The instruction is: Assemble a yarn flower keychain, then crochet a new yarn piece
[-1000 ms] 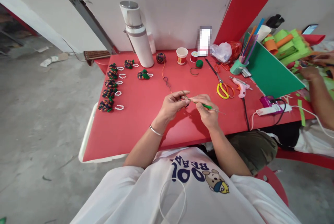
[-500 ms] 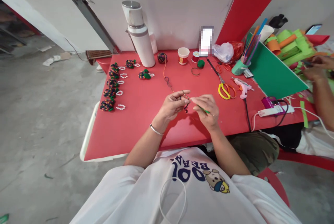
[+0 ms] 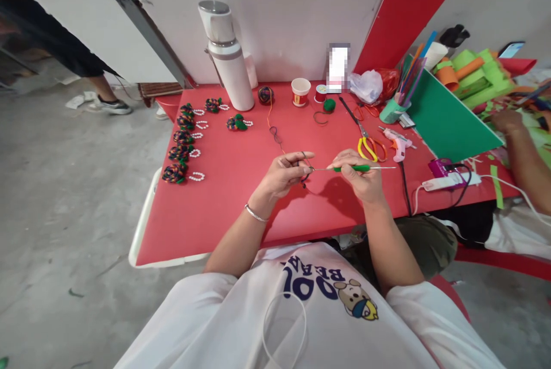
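Observation:
Over the red table [image 3: 215, 208], my left hand [image 3: 284, 175] is closed on a small dark multicoloured crochet piece [image 3: 305, 181], with yarn looped over the forefinger. A strand of yarn [image 3: 275, 133] runs from there to a multicoloured yarn ball [image 3: 266, 94] near the wall. My right hand [image 3: 359, 177] pinches a green-handled crochet hook [image 3: 364, 168], held level. Its thin tip points left and reaches the piece at my left fingertips. The stitches are too small to make out.
Several dark multicoloured crocheted pieces with white bead loops [image 3: 174, 173] lie at the left. Behind stand a white thermos [image 3: 232, 70] and a paper cup [image 3: 300, 93]. At the right are yellow-handled scissors [image 3: 367, 149], a pink glue gun [image 3: 400, 145] and a power strip [image 3: 447, 182]. A co-worker's arm [image 3: 527, 145] shows beyond.
My right hand has moved right, drawing the crochet hook away from my left fingers and levelling it. My left hand stays nearly in place. A person's leg has appeared at the far left.

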The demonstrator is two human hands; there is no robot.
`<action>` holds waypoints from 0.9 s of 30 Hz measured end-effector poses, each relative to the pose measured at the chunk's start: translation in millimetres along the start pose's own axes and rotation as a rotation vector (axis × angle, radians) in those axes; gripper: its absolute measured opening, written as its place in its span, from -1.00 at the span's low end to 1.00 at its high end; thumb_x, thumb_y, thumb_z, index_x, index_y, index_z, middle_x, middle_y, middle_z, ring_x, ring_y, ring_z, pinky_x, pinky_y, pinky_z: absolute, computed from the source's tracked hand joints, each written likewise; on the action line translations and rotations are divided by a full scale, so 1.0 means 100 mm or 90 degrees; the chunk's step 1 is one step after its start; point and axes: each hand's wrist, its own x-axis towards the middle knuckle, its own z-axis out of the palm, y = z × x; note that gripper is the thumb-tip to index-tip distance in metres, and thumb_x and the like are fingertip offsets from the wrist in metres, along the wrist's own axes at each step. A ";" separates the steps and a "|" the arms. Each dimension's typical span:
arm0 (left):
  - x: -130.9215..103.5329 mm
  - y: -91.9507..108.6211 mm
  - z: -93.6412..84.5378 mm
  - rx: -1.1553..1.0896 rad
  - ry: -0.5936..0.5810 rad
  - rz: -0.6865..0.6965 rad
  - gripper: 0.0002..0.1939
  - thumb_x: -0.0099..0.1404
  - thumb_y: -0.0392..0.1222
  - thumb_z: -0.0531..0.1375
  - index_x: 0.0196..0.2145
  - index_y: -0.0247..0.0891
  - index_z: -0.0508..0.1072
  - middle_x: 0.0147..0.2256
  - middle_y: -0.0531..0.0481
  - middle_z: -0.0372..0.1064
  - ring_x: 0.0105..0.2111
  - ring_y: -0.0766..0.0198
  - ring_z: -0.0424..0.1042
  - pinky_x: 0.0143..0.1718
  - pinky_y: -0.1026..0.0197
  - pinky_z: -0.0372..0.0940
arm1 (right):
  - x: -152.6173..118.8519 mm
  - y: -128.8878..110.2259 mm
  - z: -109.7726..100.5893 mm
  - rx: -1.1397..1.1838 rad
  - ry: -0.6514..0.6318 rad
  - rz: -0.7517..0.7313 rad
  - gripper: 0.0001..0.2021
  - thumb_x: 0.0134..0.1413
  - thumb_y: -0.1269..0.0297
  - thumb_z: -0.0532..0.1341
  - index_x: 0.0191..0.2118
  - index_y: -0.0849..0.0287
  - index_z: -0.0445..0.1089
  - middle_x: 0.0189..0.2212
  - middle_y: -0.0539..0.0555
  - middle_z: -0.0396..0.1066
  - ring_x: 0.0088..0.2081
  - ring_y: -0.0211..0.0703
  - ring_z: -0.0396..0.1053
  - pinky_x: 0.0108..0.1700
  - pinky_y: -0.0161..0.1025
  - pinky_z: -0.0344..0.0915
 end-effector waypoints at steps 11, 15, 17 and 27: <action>0.01 -0.15 0.10 0.040 0.084 0.106 -0.34 -0.07 -0.20 0.56 0.03 -0.37 0.60 -0.53 0.11 0.45 -0.56 0.42 0.34 -0.50 0.33 0.22 | -0.22 0.07 0.55 -0.248 0.152 -0.095 -0.83 0.40 0.16 0.27 -0.06 -0.06 0.63 -0.16 0.04 0.70 -0.13 -0.06 0.58 0.01 0.01 0.47; 0.01 -0.15 0.11 0.009 0.091 0.092 -0.31 -0.06 -0.17 0.57 0.05 -0.35 0.58 -0.52 0.11 0.45 -0.61 0.46 0.29 -0.57 0.34 0.10 | -0.28 0.11 0.59 -0.345 0.176 -0.168 -0.83 0.38 0.20 0.29 -0.01 -0.11 0.62 -0.10 0.03 0.70 -0.12 -0.05 0.57 0.02 0.02 0.44; 0.01 -0.13 0.11 -0.024 0.061 0.056 -0.31 -0.07 -0.17 0.58 0.04 -0.34 0.59 -0.53 0.13 0.43 -0.67 0.51 0.17 -0.63 0.35 -0.03 | -0.30 0.13 0.61 -0.363 0.179 -0.164 -0.82 0.39 0.14 0.27 -0.02 -0.13 0.63 -0.08 0.04 0.69 -0.11 -0.04 0.55 0.04 0.04 0.43; -0.02 -0.05 -0.02 -0.054 -0.001 -0.036 -0.42 -0.09 -0.30 0.54 -0.04 -0.37 0.65 -0.52 0.11 0.40 -0.67 0.59 0.01 -0.64 0.36 -0.21 | -0.03 0.04 0.05 -0.203 -0.037 -0.127 -0.83 0.35 0.07 0.32 -0.08 -0.10 0.65 -0.17 0.00 0.70 -0.09 -0.01 0.54 0.04 0.08 0.47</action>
